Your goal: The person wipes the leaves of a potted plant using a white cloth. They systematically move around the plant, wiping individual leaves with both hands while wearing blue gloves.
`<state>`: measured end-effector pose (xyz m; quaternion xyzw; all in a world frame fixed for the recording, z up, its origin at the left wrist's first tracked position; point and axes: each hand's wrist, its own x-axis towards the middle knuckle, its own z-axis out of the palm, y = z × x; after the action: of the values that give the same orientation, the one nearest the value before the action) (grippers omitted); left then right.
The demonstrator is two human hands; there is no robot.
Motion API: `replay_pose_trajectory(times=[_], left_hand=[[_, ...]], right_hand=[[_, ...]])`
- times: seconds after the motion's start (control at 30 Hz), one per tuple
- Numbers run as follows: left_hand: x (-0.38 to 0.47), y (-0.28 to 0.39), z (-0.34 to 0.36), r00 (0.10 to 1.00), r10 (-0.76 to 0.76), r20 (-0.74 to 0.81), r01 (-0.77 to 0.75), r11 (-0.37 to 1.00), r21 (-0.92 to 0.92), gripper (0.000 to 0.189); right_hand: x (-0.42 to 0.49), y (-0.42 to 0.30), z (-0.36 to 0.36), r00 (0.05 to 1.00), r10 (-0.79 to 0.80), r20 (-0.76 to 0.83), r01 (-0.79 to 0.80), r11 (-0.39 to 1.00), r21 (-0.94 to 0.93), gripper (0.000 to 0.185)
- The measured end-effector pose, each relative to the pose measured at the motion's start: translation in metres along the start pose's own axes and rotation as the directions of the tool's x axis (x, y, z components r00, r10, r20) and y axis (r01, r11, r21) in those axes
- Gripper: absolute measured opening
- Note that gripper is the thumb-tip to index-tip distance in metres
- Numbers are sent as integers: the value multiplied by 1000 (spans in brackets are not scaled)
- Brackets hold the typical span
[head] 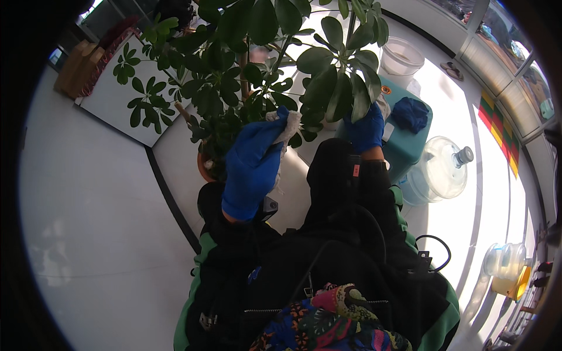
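My left hand (254, 164), in a blue glove, is closed on a whitish cloth (287, 131) in front of a leafy potted schefflera plant (210, 87). My right hand (365, 127), gloved in blue too, is at the right side of the plant, partly behind a large leaf (360, 94). A light cloth (383, 106) shows beside its fingers, over the edge of a teal box (406, 145); the leaf hides how the fingers lie. The orange-brown pot (204, 166) stands beyond my left hand.
A crumpled dark blue cloth (410, 115) lies on the teal box. Near it are a large clear water bottle (443, 169) and a clear plastic tub (401, 56). A white panel (127, 96) and cardboard boxes (79, 68) are at the upper left. Slippers (452, 71) lie by the wall.
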<state>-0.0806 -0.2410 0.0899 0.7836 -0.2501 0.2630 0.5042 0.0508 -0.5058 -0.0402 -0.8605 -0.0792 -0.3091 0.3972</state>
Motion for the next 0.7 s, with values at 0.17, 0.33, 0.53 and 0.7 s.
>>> replay_pose_trajectory(times=[0.17,0.33,0.53,0.7], left_hand=[[-7,-12,0,997,-49,61,51,998,-39,40],[-6,-20,8,998,-15,63,17,999,-41,38],[-2,-23,11,998,-19,68,17,999,44,39],[4,-24,15,990,104,91,-117,980,164,43]], right_hand=[[18,7,26,988,-93,-123,103,991,84,60],[42,14,60,886,-339,-317,303,940,-157,59],[65,17,89,944,-185,-272,251,940,230,53],[76,31,84,979,-90,-183,194,691,697,48]])
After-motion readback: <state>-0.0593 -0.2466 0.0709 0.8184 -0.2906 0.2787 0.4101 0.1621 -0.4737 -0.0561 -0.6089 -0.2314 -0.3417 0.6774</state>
